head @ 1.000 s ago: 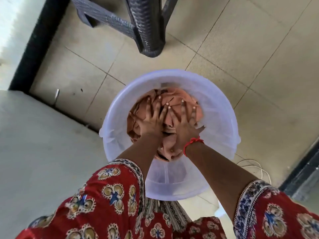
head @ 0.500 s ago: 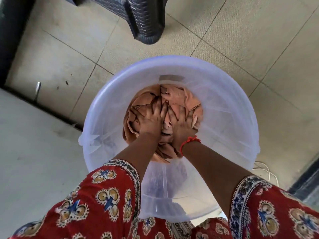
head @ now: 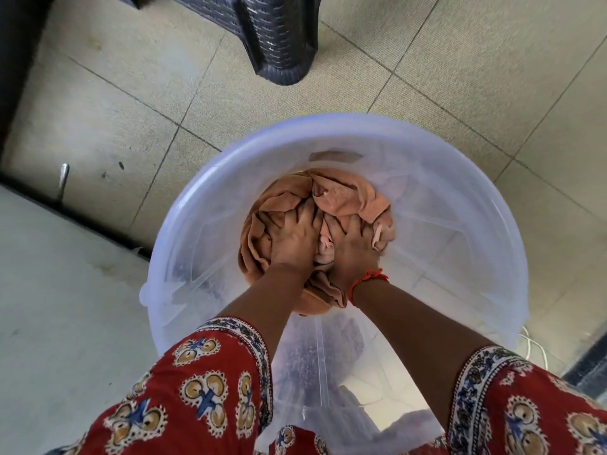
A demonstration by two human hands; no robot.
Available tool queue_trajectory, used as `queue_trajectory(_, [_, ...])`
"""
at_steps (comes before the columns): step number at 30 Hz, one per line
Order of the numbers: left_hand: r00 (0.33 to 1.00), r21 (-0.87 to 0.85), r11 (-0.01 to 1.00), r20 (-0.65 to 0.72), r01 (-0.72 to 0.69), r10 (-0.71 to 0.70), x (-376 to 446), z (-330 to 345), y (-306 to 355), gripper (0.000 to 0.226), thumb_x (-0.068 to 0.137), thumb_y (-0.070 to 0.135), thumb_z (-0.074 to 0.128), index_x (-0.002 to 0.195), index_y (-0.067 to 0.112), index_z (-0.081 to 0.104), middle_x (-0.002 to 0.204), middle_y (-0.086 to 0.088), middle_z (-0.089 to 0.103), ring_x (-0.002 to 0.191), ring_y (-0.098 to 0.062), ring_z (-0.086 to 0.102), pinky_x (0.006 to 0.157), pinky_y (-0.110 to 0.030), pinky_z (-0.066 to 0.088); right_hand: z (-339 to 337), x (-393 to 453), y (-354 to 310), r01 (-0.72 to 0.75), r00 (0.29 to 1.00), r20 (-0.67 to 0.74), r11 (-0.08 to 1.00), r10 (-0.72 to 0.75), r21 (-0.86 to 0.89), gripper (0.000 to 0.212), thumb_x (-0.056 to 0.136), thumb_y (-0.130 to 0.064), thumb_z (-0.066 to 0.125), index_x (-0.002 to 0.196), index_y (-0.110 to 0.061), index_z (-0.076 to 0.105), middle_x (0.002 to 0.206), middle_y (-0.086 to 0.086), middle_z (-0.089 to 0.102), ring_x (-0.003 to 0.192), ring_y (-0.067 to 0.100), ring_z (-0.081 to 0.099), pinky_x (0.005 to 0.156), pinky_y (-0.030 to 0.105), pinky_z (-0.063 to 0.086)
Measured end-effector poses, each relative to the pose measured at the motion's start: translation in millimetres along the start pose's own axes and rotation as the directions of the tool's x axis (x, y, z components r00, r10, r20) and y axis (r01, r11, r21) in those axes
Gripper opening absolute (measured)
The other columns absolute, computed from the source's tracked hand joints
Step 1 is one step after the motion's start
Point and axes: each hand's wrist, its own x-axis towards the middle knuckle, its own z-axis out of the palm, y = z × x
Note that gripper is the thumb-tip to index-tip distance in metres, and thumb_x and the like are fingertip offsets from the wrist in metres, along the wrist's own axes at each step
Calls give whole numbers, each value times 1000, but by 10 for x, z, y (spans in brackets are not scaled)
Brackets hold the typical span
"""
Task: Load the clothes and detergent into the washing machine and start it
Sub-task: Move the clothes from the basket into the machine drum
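A translucent white plastic bucket (head: 460, 192) stands on the tiled floor below me. At its bottom lies a bundle of orange-brown clothes (head: 348, 195). My left hand (head: 292, 241) presses into the left part of the bundle, its fingers dug into the folds. Beside it, my right hand (head: 353, 251), with a red thread on the wrist, grips the cloth too. Both fingertips are buried in the fabric. Red patterned sleeves cover my upper arms. No washing machine or detergent is in view.
A dark woven chair leg (head: 279, 44) stands on the tiles just beyond the bucket. A raised pale concrete slab (head: 65, 307) with a dark edge lies to the left. A white cord (head: 532, 349) lies at the bucket's right side.
The view has come closer to the bucket. Both hands went from lying flat with spread fingers on the clothes to digging in and clenching the fabric.
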Motion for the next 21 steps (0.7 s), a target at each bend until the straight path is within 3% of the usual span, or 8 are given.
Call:
queue_trajectory(6, [998,-47,999,-70,-5,2,1,-66,-11,49,95,20,44,143,20,39,142,2,39,125,-33,41,103,-73,18,-39,31,-1,22,999,-42,998,-20,59,78,63,-44,72,133,-39,38,129,6,30,110,36,41,65,44,51])
queue_trajectory(10, [993,-56,998,-119,-2,-5,-16,-138,-38,35,93,21,47,125,27,61,129,11,56,121,-25,49,105,-62,31,-151,81,7,62,998,9,991,-63,115,70,67,-42,68,132,-40,42,135,7,29,118,41,32,71,47,54])
queue_trajectory(15, [999,-153,988,37,28,-23,-144,-390,-59,30,93,15,45,116,20,64,119,3,60,123,-31,43,101,-77,17,-433,9,-36,97,990,81,980,-112,173,63,76,-35,63,136,-37,45,138,8,34,124,44,30,89,53,49])
queue_trajectory(21, [999,-125,991,19,48,-46,-587,-1003,-82,29,90,15,47,110,23,65,119,6,60,125,-25,42,103,-72,23,-1077,-342,-175,126,984,116,990,-132,62,56,81,-45,54,135,-32,47,132,13,39,120,47,36,101,52,35])
